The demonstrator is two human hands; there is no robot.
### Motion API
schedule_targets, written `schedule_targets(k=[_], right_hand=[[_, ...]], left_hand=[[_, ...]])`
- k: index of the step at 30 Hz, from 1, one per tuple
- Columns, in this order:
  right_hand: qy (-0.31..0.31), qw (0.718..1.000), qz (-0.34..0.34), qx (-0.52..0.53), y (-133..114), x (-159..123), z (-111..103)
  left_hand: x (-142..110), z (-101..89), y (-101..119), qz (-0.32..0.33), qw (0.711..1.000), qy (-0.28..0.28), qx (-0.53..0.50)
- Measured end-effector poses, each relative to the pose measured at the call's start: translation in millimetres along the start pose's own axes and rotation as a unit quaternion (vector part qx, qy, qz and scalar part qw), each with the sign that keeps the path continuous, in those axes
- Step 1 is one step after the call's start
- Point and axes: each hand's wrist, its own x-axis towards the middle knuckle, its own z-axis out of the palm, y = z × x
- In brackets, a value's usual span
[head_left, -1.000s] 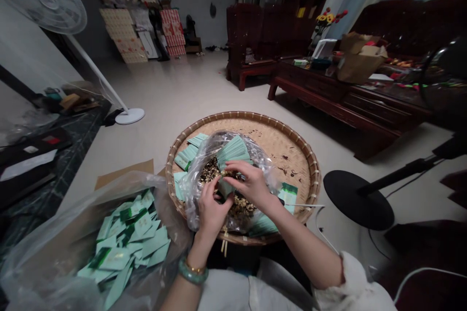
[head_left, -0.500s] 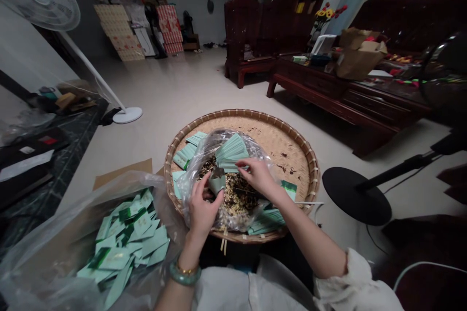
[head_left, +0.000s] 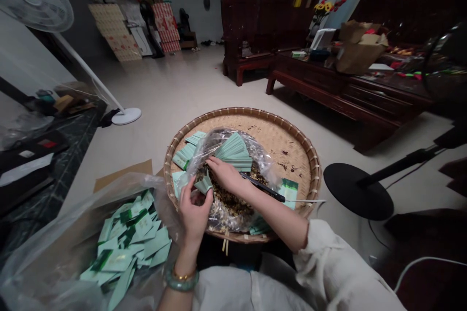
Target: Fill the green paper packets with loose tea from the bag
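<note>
The left hand (head_left: 196, 211) clamps a pale green paper packet (head_left: 204, 184) between fingers and thumb near frame center, apparently to steady its mouth. The right hand (head_left: 226, 176) reaches beside it; finger closure cannot be determined. The clear plastic bag (head_left: 267, 164) appears to contain the brown-and-yellow dried mix (head_left: 231, 203). Widest bag-to-rim span: right side of the round woven bamboo tray (head_left: 314, 170).
</note>
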Motion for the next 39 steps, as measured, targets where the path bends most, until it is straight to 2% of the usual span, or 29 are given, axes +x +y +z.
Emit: schedule_targets(k=[4, 10, 12, 14, 16, 20, 24, 27, 28, 30, 32, 36, 39], right_hand=[[-0.03, 0.998, 0.04, -0.043, -6, 18, -2], [-0.027, 0.999, 0.027, -0.026, 0, 21, 4], [-0.012, 1.0, 0.017, 0.004, 4, 16, 6], [0.031, 0.995, 0.01, 0.093, 8, 9, 6], [0.085, 0.969, 0.033, 0.228, 12, 0, 3], [0.116, 0.875, 0.142, 0.448, 18, -21, -15], [0.131, 0.787, 0.202, 0.567, 20, -40, -40], [0.143, 0.759, 0.201, 0.603, 15, -51, -57], [0.144, 0.762, 0.194, 0.601, 12, -53, -61], [0.145, 0.788, 0.176, 0.572, 6, -58, -67], [0.138, 0.835, 0.148, 0.511, 0, -61, -72], [0.081, 0.939, 0.081, 0.324, -8, -64, -79], [0.052, 0.985, 0.033, 0.158, -13, -65, -89]], left_hand=[[1, 0.8, 3, -0.02, 1.0, 0.002, -0.005], [1, 0.6, 2, -0.021, 1.0, 0.005, -0.016], [1, 0.4, 2, -0.024, 1.0, 0.003, -0.017], [1, 0.1, 3, -0.023, 1.0, 0.002, -0.011], [2, -0.3, 5, -0.015, 1.0, 0.003, -0.005], [2, -0.6, 11, 0.014, 1.0, -0.012, 0.018], [0, 3.0, 20, 0.055, 0.996, -0.047, 0.05], [-2, 8.6, 25, 0.074, 0.992, -0.076, 0.065], [-2, 10.5, 27, 0.078, 0.991, -0.084, 0.066], [-4, 13.6, 28, 0.084, 0.99, -0.09, 0.065], [-5, 15.4, 29, 0.087, 0.99, -0.087, 0.063], [-7, 15.9, 27, 0.11, 0.987, -0.085, 0.084], [-9, 15.9, 24, 0.134, 0.981, -0.092, 0.106]])
